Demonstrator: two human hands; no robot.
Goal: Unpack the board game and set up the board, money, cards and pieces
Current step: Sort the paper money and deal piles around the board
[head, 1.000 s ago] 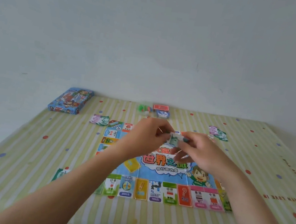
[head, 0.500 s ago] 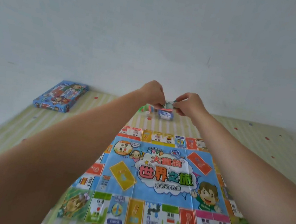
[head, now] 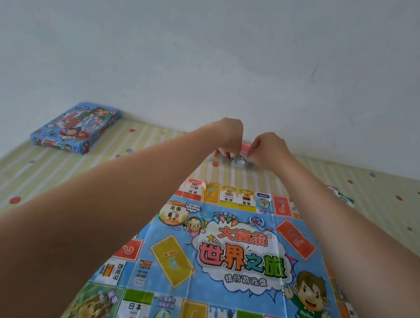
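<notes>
- Board (head: 229, 257): I see it spread flat on the striped table (head: 9, 183), nearest me.
- Left hand (head: 229, 137), right hand (head: 267, 148): just past the board's far edge, fingers curled, both pinching a small paper stack (head: 240, 161).
- Game box (head: 74, 127): far left, against the wall.

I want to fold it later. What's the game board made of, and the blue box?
Game board: looks like thin printed paper, slightly glossy; fold creases cross it. Blue box: probably printed cardboard; its edges look straight and stiff.
</notes>
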